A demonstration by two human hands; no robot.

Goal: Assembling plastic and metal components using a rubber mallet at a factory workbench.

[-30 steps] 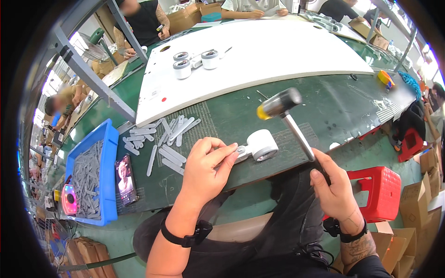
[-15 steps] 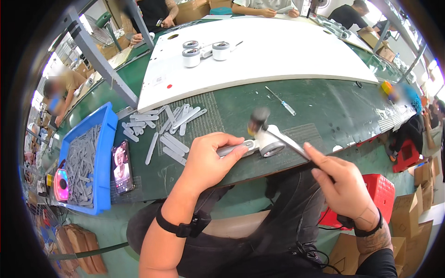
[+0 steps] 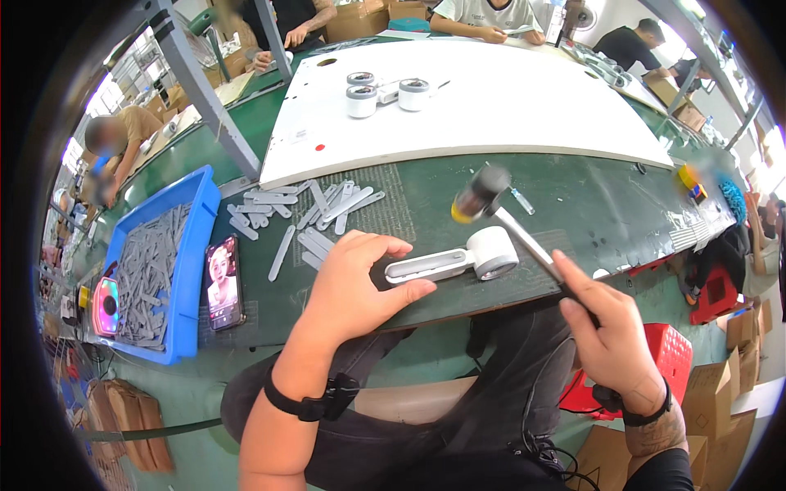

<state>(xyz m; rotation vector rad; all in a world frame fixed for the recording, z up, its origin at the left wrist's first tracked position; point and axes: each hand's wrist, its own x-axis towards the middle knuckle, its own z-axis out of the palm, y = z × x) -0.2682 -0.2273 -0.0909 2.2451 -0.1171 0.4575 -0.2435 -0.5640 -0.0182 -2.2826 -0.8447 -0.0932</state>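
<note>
A white device with a round cylindrical head and a long grey-edged handle (image 3: 430,266) lies at the table's near edge. Around the handle's left end my left hand (image 3: 360,278) is open, its thumb and fingers apart on either side. My right hand (image 3: 606,327) grips the dark handle of a mallet (image 3: 481,193), which has a black head, a yellow face and a metal shaft. The mallet's head is raised above the device, clear of it. Left of my left hand, several loose grey strips (image 3: 282,252) lie scattered on the green table.
A blue bin (image 3: 184,303) full of grey strips stands at the left, beside a phone (image 3: 223,282). Behind, a white board (image 3: 491,106) carries several similar white devices (image 3: 362,102). A screwdriver (image 3: 521,200) lies behind the mallet. Other people work across the table.
My left hand has loosened from the device's handle and its fingers have spread. The mallet's head has lifted away from the device, up and to the right. The whole view has shifted slightly.
</note>
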